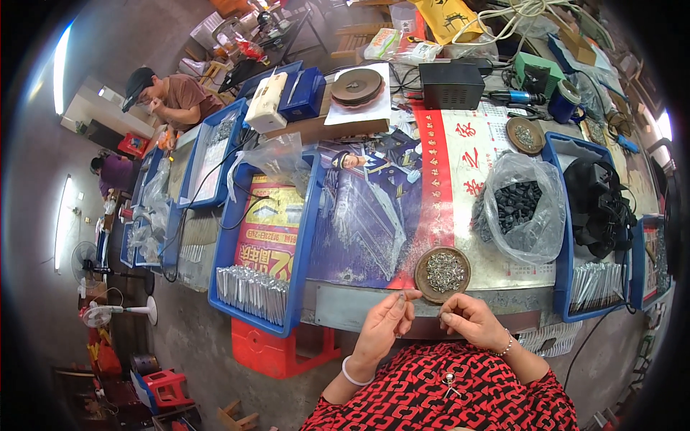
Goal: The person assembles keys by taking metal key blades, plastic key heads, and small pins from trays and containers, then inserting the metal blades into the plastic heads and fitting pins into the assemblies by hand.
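My left hand [389,321] is at the table's front edge, its thumb pressed to the curled fingers and its index fingertip close to a round brown dish [420,281]. The dish is full of small shiny metal pieces [445,273]. On the other side, my right hand [474,323] is closed in a pinch just below the dish, a little apart from the left. Anything between the fingers of either hand is too small to make out. A small silvery piece [450,379] shows against my red and black patterned top.
A clear plastic bag [546,237] of black parts lies beyond my right hand. Blue trays [289,302] with rows of slim silvery pieces flank me. A black box-shaped device [451,86] and stacked brown discs [357,86] stand farther back. Another person [183,100] sits at far left.
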`<action>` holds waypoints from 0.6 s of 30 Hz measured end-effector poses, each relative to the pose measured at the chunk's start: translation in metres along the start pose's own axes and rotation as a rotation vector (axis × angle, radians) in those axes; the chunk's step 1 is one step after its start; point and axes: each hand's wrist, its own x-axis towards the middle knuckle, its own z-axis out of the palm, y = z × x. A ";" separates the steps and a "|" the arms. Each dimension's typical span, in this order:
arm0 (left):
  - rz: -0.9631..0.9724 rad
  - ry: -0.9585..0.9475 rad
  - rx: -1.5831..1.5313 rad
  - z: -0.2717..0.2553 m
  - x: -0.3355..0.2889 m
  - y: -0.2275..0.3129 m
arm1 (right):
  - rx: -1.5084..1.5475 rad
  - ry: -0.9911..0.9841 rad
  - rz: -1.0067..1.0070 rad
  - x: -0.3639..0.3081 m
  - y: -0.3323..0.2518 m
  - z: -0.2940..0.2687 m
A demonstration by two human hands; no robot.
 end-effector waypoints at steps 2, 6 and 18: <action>0.011 -0.006 0.023 0.004 0.000 -0.003 | -0.021 -0.009 -0.008 -0.001 -0.002 -0.003; -0.020 0.013 0.060 0.008 -0.003 -0.010 | -0.102 -0.033 -0.025 -0.003 0.001 -0.006; -0.110 -0.083 -0.048 -0.001 0.006 -0.003 | 0.040 -0.027 0.015 0.004 0.016 -0.001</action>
